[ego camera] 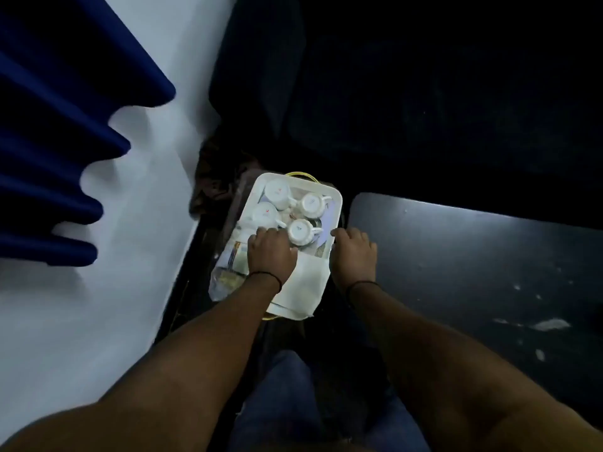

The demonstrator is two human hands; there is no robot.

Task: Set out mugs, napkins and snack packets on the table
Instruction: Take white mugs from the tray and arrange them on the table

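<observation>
While both forearms reach down from the bottom of the view, a white tray (pixel 336 195) sits low between a pale wall on the left and a dark counter (pixel 473 256) on the right, and it carries everything for the task. Four white mugs stand upside down on its far half: one at the far left (pixel 276 192), one at the far right (pixel 311 204), one nearer on the left (pixel 263 216), and one nearer on the right (pixel 299 231). A white napkin (pixel 301 288) lies folded over the tray's near end, hanging past the edge. Snack packets (pixel 230 269) in clear wrapping lie on the tray's near left side, partly covered by the wrist. The left hand (pixel 269 252) rests palm down on the tray contents just beside the nearest mug, its fingers curled over something at the packets' far edge; what exactly it grips is too blurred to tell. The right hand (pixel 354 252) sits at the tray's right rim with its fingers bent down over the edge, apparently gripping the rim. Each wrist wears a thin dark band. A yellow loop (pixel 300 174) shows behind the tray's far edge. Blue curtain folds (pixel 58 141) hang at the left against the wall, and blue-trousered legs (pixel 287 402) show below.
</observation>
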